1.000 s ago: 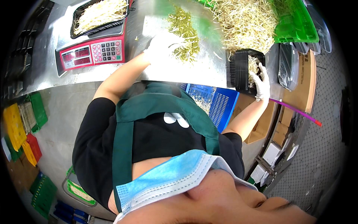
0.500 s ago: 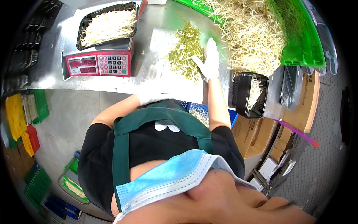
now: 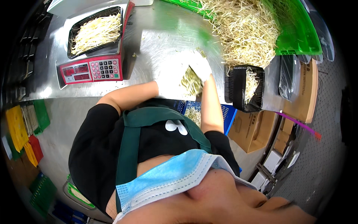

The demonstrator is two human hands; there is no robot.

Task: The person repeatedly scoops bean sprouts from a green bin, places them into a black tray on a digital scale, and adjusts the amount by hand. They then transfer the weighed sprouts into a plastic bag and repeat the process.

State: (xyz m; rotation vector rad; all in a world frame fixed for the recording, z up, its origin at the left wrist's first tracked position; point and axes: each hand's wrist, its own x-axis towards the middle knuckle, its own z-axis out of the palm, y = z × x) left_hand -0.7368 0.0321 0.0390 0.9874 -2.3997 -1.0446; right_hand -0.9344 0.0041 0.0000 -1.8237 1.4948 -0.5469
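Observation:
Near the table's front edge, a heap of green bean hulls and sprout scraps (image 3: 192, 83) lies between my two white-gloved hands. My left hand (image 3: 172, 76) is at the heap's left side, its fingers lost in the glare. My right hand (image 3: 201, 68) curves along the heap's far and right side, fingers extended and pressing against the scraps. Just below the edge, a blue basket (image 3: 226, 114) holds more pale scraps. To the left, a red scale (image 3: 108, 71) carries a black tray (image 3: 71, 50) of white bean sprouts (image 3: 97, 31).
A large pile of bean sprouts (image 3: 250, 33) spills from a green crate (image 3: 302, 39) at the far right. In front of it stands a black tray (image 3: 244, 106) with some sprouts. Cardboard boxes (image 3: 244, 130) and a purple stick (image 3: 298, 125) are at the right.
The spread-out scraps have been drawn together toward the table's front edge. My right hand has come nearer and curved round them; my left hand has moved forward and right.

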